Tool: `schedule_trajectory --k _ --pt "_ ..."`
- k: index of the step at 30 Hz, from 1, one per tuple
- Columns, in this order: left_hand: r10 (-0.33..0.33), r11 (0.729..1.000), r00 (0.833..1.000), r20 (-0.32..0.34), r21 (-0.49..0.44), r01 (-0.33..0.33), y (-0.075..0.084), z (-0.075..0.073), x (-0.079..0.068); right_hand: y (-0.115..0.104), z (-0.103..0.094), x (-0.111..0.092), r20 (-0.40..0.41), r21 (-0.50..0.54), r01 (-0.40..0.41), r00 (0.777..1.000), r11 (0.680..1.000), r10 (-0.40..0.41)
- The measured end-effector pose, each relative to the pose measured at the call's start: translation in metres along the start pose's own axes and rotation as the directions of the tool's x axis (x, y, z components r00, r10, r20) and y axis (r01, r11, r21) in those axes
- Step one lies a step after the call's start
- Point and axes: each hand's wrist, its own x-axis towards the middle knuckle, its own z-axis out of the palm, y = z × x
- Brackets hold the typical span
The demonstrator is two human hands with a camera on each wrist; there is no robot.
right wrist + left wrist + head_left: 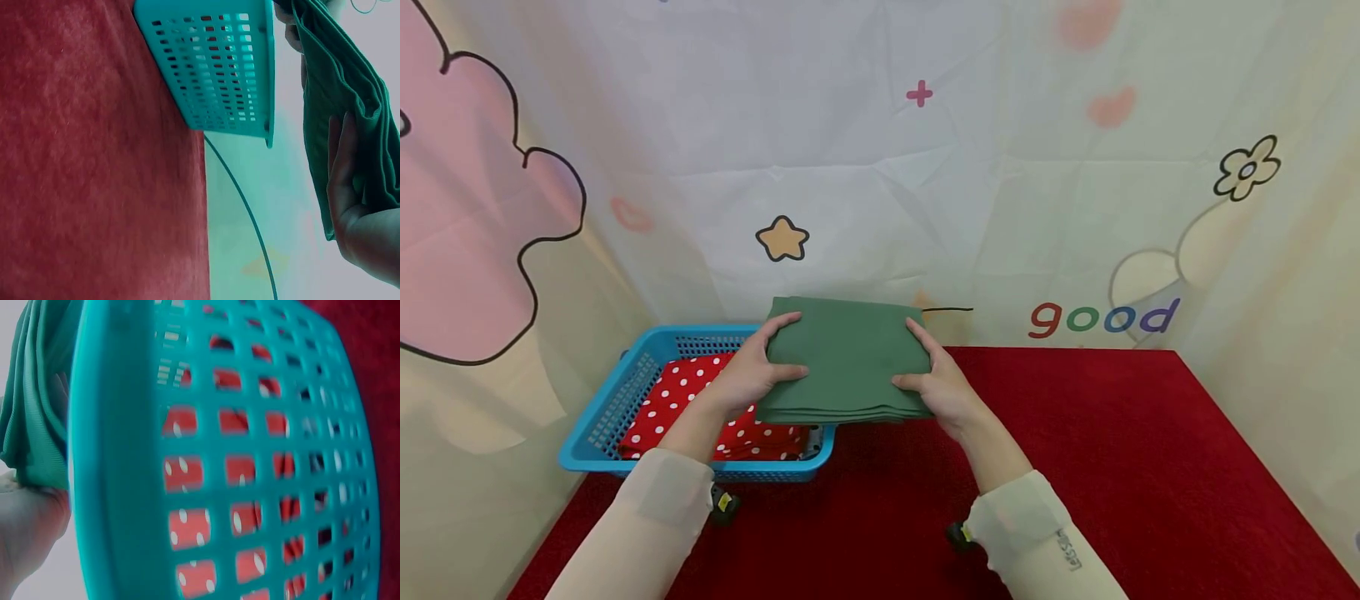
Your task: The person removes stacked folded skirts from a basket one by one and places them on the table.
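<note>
A folded green cloth [857,354] in several layers is held up above the table, partly over the right end of the blue plastic basket [760,468]. My left hand [748,375] grips its left edge, thumb on top. At the opposite edge my right hand [947,387] grips it the same way. Fingers of the right hand show against the underside of the green cloth [322,150] in the right wrist view. Inside the basket lies a folded red cloth with white dots [677,396], partly hidden by the left hand and the green cloth.
The basket stands at the left on a red-covered table [1075,450]. A bit of grey patterned cloth [814,442] shows at the basket's right front corner. Behind the table hangs a pale printed curtain [865,208].
</note>
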Motion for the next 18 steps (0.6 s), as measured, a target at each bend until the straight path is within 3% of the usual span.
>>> schedule_trajectory --k 18 --pt "0.0 0.999 0.996 -0.095 0.043 0.004 0.016 0.055 0.016 0.009 -0.04 -0.011 -0.072 -0.009 0.006 0.997 1.0 -0.007"
